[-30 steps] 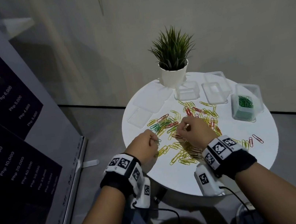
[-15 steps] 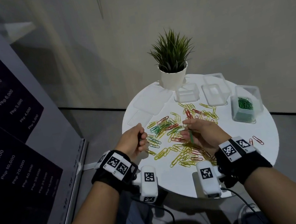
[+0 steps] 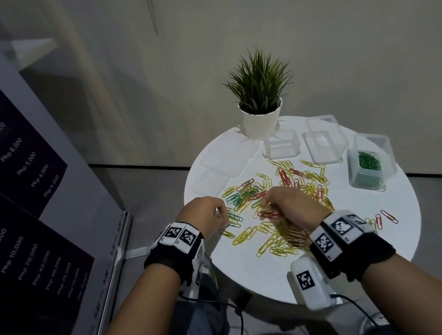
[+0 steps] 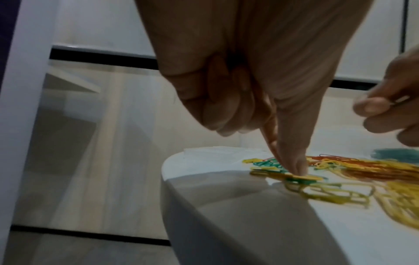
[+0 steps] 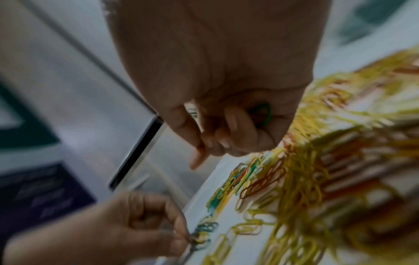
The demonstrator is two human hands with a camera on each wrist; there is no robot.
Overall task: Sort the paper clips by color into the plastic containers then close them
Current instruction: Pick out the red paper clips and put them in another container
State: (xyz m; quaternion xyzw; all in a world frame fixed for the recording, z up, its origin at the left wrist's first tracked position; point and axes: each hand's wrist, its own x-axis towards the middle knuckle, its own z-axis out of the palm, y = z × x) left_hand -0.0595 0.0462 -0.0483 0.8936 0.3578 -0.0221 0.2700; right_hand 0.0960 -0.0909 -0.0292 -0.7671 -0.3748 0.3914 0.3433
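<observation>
Head view. My left hand point(image 3: 207, 215) and my right hand point(image 3: 288, 206) work side by side, knuckles up, over the mixed heap of paper clips point(image 3: 273, 217) on the round white surface point(image 3: 342, 258). Green clips fill one plastic container point(image 3: 369, 171) at the far right edge; two clear containers point(image 3: 322, 143) stand empty beside the potted plant point(image 3: 259, 98), and loose lids point(image 3: 227, 157) lie at far left. Sorting is, in my judgement, at an early stage.

Left wrist view. My left thumb and forefinger point(image 4: 292, 161) point straight down, tips closed in a narrow grip on a yellow clip point(image 4: 301, 177) lying over a green clip point(image 4: 299, 182) near the surface's edge; the other fingers are curled into the palm. Risk: the clips overlap, so a lift may drag a wrong-coloured neighbour along or flick it off the near rim.

Right wrist view (blurred). My right hand's fingers are folded round a green paper clip point(image 5: 263, 113) held against the palm, with the forefinger reaching down toward the heap. Risk: picking up more with that grip so full may let the held clip slip back among the yellow and red.
</observation>
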